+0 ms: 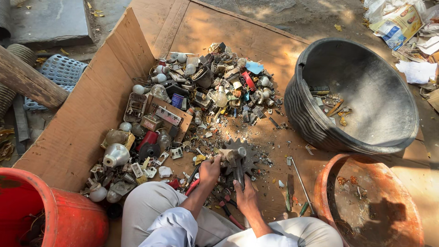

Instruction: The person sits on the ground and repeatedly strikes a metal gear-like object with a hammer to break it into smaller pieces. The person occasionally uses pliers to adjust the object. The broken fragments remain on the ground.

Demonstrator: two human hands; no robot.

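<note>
The left hand (209, 170) is curled into a loose fist, its fingertips pinching a small pale piece of scrap (218, 158) at the hand's one o'clock; what the piece is cannot be told; the right hand (245, 197) is wrapped tight around the handle of a hammer (235, 160), whose head lies at the hand's eleven o'clock, just beside the pinched piece and over a dark toothed gear wheel (249, 153) that lies flat on the cardboard sheet (91, 114); the gear sits at twelve o'clock from the right hand and at two o'clock from the left, touching the hammer head as far as can be seen; red-handled pliers (225, 208) lie between the two wrists, near the person's knees; a heap of bulbs and small electrical scrap (206, 87) spreads from ten to twelve o'clock of the hands, well apart from them at its far end; a black ribbed tub (311, 114) stands at two o'clock, a rusty orange bowl (329, 183) at three o'clock, a red bucket (68, 215) at eight o'clock; a screwdriver (302, 185) lies near the bowl.
</note>
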